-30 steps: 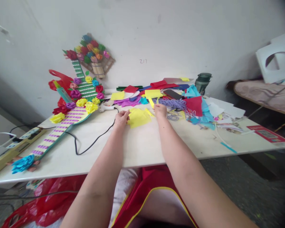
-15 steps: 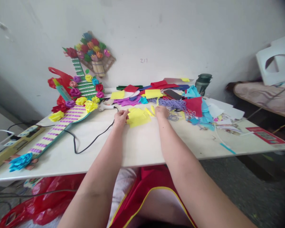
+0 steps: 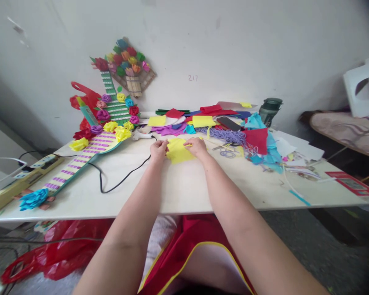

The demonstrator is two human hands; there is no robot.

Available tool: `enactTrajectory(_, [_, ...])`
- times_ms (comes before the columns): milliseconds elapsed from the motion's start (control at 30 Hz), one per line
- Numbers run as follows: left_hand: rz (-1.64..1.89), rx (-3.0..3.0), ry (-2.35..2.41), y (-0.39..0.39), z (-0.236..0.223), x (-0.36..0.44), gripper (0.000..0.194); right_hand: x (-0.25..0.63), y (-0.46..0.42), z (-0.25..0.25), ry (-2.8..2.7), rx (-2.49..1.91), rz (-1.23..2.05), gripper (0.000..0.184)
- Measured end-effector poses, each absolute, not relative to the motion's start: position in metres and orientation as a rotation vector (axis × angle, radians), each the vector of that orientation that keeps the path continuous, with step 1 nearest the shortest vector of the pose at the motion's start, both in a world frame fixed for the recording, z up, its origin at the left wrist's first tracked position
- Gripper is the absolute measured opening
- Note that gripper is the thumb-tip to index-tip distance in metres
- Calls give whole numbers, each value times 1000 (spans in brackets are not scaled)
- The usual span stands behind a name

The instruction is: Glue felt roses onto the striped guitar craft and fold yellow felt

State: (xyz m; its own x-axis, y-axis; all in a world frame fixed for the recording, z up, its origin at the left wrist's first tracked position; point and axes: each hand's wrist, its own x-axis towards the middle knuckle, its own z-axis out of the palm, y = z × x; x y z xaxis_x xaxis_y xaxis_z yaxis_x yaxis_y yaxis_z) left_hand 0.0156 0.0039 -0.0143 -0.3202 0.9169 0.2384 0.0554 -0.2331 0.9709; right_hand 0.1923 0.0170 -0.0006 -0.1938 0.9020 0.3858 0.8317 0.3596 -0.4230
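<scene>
A piece of thin yellow paper (image 3: 180,153) lies on the table between my hands, its surface slightly creased. My left hand (image 3: 158,150) is closed at the paper's left edge, thumb and fingers pinched on it. At the upper right edge, my right hand (image 3: 197,146) has its fingertips pressed together on the yellow paper. Its curled fingers partly hide what they grip. Just beyond the right hand, a narrow yellow strip (image 3: 208,132) hangs from the pile. Scissors (image 3: 226,151) with pale handles rest to the right.
A guitar-shaped craft (image 3: 86,157) with paper flowers stands at the left, beside a glue gun (image 3: 142,135) and its black cord (image 3: 123,184). Coloured papers (image 3: 169,128), purple string (image 3: 224,134) and a dark bottle (image 3: 269,110) line the back. A power strip (image 3: 27,180) sits far left.
My right hand has moved left, from beside the yellow strips onto the yellow paper's right edge. The left hand stays at the left edge. The whole view has shifted slightly.
</scene>
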Motion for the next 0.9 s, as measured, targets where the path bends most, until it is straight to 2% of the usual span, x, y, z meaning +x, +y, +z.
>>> enactTrajectory(233, [1781, 1081, 1330, -2, -9, 15, 23, 187, 23, -11, -2285, -1151, 241, 34])
enactTrajectory(400, [1842, 983, 1240, -7, -7, 14, 23, 185, 22, -15, -2354, -1164, 352, 37])
enactTrajectory(700, [1755, 1033, 1234, -4, -8, 15, 23, 182, 15, -8, -2383, -1215, 365, 17])
enactTrajectory(900, [1689, 1085, 1266, -3, -9, 16, 24, 179, 14, -8, -2353, -1238, 333, 15])
